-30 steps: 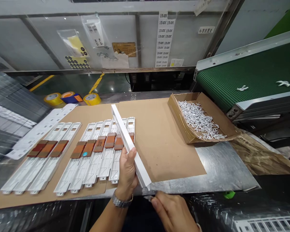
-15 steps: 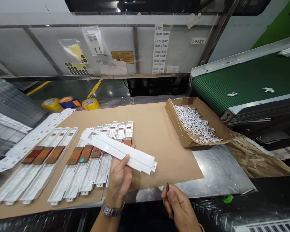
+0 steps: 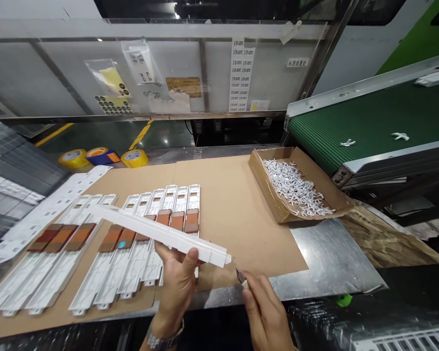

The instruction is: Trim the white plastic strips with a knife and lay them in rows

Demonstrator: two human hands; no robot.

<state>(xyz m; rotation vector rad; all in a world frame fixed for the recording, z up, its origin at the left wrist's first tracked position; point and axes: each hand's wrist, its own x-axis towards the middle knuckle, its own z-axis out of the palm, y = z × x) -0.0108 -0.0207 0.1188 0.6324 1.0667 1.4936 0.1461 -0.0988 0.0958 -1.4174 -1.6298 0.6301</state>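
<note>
View: head, looking forward and down on a galvanised steel counter;

Left hand: fingers curled under a long white plastic bar, thumb pressed on its near face; metal-link wristwatch at the wrist;

Right hand: fingers pressed together, pinching a small dark-tipped blade; exact tool too small to tell;

Held item: bar lifted in the left hand, tilted across the view; far end above the rows of white ribbed plastic panels with brown patches; near end just beside the blade tip, not touching;

Carrier: brown cardboard sheet on the counter, panels along its left half; sheet's front edge just beyond the hands;

Right side: open brown cardboard box of small white plastic pieces, at the sheet's far right corner, well apart from the panels; green ribbed conveyor belt beyond;

Handling: a firm near-end grip steadies the bar; its long far end needs height over the panels; blade tip is best kept off the left fingers
</note>
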